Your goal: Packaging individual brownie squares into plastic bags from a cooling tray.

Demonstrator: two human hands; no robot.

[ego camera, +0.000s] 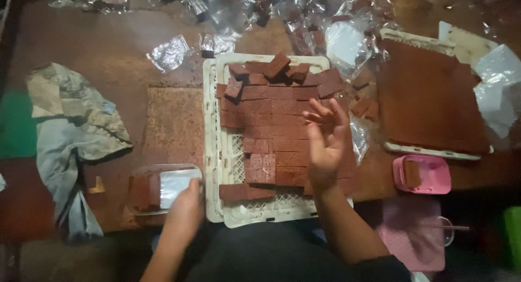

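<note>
— Brown tabletop (108, 49), wrappers everywhere. Where were the hands?
— Left hand (184, 209) gripped a clear container (163, 187) beside the white crate (214, 152); right hand (325, 138) hovered open-fingered, empty, over brown cake pieces (271, 119).

Motion-blurred right hand (324, 138) over brown blocks (271, 125); clear wrappers (282, 8) cut off at top edge.

Brown table (108, 49) under crate (214, 152), cloth (76, 130)
</note>
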